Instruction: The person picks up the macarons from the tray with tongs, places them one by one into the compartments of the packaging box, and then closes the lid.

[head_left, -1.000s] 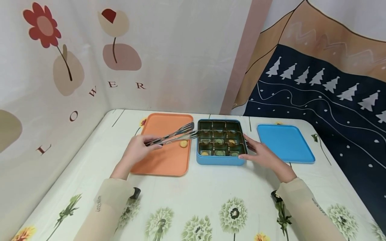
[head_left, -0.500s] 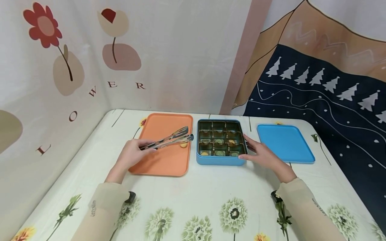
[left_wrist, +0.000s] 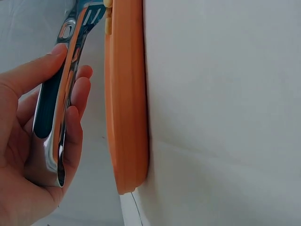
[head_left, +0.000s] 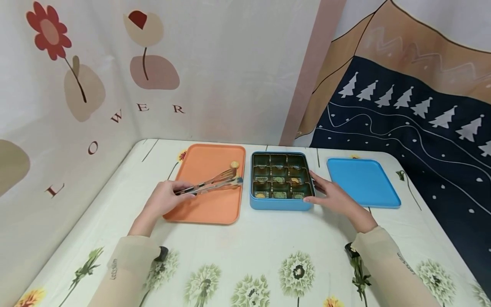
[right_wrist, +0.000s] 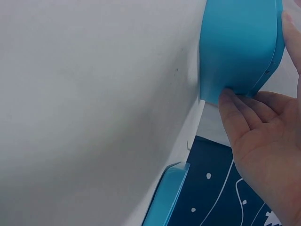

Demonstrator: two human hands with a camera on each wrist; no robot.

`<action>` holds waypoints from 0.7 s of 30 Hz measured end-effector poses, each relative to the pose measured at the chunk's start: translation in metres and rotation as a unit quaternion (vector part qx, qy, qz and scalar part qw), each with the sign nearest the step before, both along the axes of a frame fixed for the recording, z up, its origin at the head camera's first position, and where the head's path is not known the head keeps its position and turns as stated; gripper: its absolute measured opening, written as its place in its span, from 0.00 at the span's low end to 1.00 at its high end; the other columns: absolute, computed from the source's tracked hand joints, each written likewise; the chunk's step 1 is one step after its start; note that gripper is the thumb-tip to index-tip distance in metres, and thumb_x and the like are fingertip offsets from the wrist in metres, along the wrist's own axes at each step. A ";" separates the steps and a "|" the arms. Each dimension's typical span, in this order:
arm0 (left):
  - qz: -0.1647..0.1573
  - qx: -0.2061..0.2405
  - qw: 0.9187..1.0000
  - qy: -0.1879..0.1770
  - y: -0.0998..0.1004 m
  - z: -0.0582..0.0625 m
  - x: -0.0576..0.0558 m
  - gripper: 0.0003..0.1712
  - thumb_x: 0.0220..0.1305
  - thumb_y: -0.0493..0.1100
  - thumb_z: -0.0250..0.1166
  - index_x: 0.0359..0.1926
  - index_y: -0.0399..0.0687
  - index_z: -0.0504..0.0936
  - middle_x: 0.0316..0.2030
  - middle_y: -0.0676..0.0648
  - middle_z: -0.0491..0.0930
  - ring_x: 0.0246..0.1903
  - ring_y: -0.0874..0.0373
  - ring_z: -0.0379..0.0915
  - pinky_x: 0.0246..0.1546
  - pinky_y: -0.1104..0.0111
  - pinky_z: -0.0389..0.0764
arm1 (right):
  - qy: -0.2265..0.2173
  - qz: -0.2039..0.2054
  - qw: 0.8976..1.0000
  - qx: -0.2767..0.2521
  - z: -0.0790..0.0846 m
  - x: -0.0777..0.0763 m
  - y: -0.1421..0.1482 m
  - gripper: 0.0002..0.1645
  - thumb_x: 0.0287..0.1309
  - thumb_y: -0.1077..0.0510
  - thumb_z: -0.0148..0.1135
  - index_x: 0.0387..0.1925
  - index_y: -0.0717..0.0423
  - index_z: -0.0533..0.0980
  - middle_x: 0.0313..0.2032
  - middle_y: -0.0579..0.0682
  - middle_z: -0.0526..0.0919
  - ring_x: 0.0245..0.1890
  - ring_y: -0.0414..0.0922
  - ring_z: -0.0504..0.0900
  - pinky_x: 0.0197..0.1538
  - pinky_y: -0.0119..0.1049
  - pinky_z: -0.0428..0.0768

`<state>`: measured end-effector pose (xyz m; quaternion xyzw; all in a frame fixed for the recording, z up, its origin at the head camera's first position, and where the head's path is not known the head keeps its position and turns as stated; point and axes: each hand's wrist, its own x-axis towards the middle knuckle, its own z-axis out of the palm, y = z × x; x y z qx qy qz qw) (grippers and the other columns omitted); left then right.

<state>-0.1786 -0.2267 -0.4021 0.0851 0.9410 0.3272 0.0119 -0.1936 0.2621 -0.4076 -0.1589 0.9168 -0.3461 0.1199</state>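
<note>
My left hand [head_left: 163, 199] holds metal serving tongs [head_left: 209, 186] over the orange tray [head_left: 209, 213]. Their slotted tips lie low near the tray's right edge, overlapping a small yellowish cookie there. A second small round cookie [head_left: 235, 164] sits just beyond the tips. In the left wrist view, thumb and fingers wrap the tongs [left_wrist: 45, 160] beside the tray's side [left_wrist: 127, 108]. With thumb and fingers on either side of its near right corner, my right hand [head_left: 331, 196] grips the blue tin [head_left: 281, 205]. A dark divided insert [head_left: 279, 160] fills the tin; small yellow and green pieces lie in several compartments.
A flat blue lid [head_left: 363, 183] lies to the right of the tin. The table has a flower-printed white cloth [head_left: 238, 251]. Printed curtains [head_left: 230, 85] hang behind the table and along its left side.
The tongs have moved left from the tin's edge and lowered to the cookies on the tray, swinging toward me so the far cookie shows. The right hand and tin have not moved.
</note>
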 end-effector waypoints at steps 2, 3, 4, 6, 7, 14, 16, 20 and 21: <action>-0.004 -0.003 1.000 0.000 -0.001 0.000 0.000 0.16 0.60 0.47 0.73 0.48 0.46 0.88 0.36 0.46 0.88 0.29 0.58 0.73 0.32 0.65 0.70 | 0.001 0.000 1.000 0.000 0.000 0.000 0.000 0.60 0.61 0.41 0.67 0.79 0.55 0.43 0.77 0.66 0.50 0.71 0.65 0.62 0.69 0.59 0.66; -0.004 -0.006 1.000 0.000 -0.002 0.001 0.001 0.16 0.60 0.47 0.73 0.48 0.46 0.88 0.36 0.46 0.88 0.29 0.58 0.73 0.33 0.65 0.70 | 0.002 0.000 1.000 -0.001 0.000 0.000 0.000 0.60 0.61 0.41 0.68 0.79 0.55 0.43 0.77 0.66 0.50 0.72 0.65 0.62 0.69 0.59 0.66; -0.003 -0.008 1.000 0.000 -0.003 0.000 0.001 0.16 0.60 0.47 0.73 0.48 0.46 0.88 0.36 0.46 0.88 0.29 0.57 0.72 0.33 0.65 0.70 | 0.002 0.000 1.000 -0.002 0.000 0.000 0.000 0.60 0.61 0.41 0.68 0.79 0.55 0.43 0.77 0.66 0.50 0.72 0.65 0.63 0.69 0.59 0.66; -0.003 -0.012 1.000 0.000 -0.005 0.000 0.002 0.16 0.60 0.47 0.73 0.48 0.47 0.88 0.36 0.47 0.88 0.29 0.58 0.73 0.33 0.65 0.70 | 0.005 0.003 1.000 -0.002 0.000 0.000 0.000 0.60 0.61 0.41 0.67 0.79 0.56 0.43 0.76 0.67 0.50 0.71 0.65 0.63 0.68 0.59 0.67; -0.002 -0.012 1.000 -0.001 -0.005 0.000 0.003 0.17 0.60 0.47 0.73 0.48 0.47 0.88 0.37 0.46 0.88 0.30 0.58 0.73 0.33 0.65 0.70 | 0.005 0.003 1.000 -0.003 0.000 0.000 0.000 0.60 0.61 0.41 0.67 0.79 0.56 0.43 0.76 0.67 0.50 0.71 0.65 0.63 0.68 0.59 0.67; 0.004 -0.014 1.000 0.000 -0.006 0.000 0.004 0.18 0.60 0.48 0.73 0.49 0.46 0.88 0.39 0.45 0.88 0.32 0.59 0.75 0.33 0.65 0.72 | 0.009 0.002 1.000 0.000 -0.001 0.001 0.000 0.60 0.61 0.40 0.67 0.79 0.56 0.43 0.76 0.67 0.50 0.71 0.66 0.63 0.68 0.59 0.66; 0.005 -0.015 1.000 0.004 -0.006 0.000 0.004 0.18 0.60 0.48 0.73 0.50 0.47 0.88 0.41 0.44 0.88 0.33 0.58 0.77 0.34 0.65 0.73 | 0.009 0.004 1.000 0.000 -0.001 0.001 0.001 0.59 0.61 0.40 0.66 0.79 0.57 0.43 0.76 0.68 0.50 0.71 0.66 0.63 0.68 0.59 0.67; -0.004 -0.023 1.000 0.010 -0.005 0.001 0.004 0.18 0.60 0.47 0.73 0.50 0.48 0.88 0.43 0.44 0.88 0.36 0.57 0.79 0.36 0.65 0.75 | 0.010 0.006 1.000 0.000 -0.001 0.002 0.001 0.59 0.62 0.40 0.66 0.79 0.57 0.43 0.76 0.68 0.50 0.71 0.66 0.63 0.68 0.59 0.67; -0.008 -0.025 1.000 0.011 -0.005 0.001 0.004 0.18 0.60 0.47 0.73 0.50 0.47 0.88 0.43 0.43 0.88 0.36 0.57 0.79 0.36 0.65 0.75 | 0.010 0.007 1.000 0.000 -0.001 0.002 0.001 0.59 0.62 0.40 0.66 0.79 0.57 0.43 0.76 0.68 0.50 0.71 0.66 0.63 0.68 0.59 0.67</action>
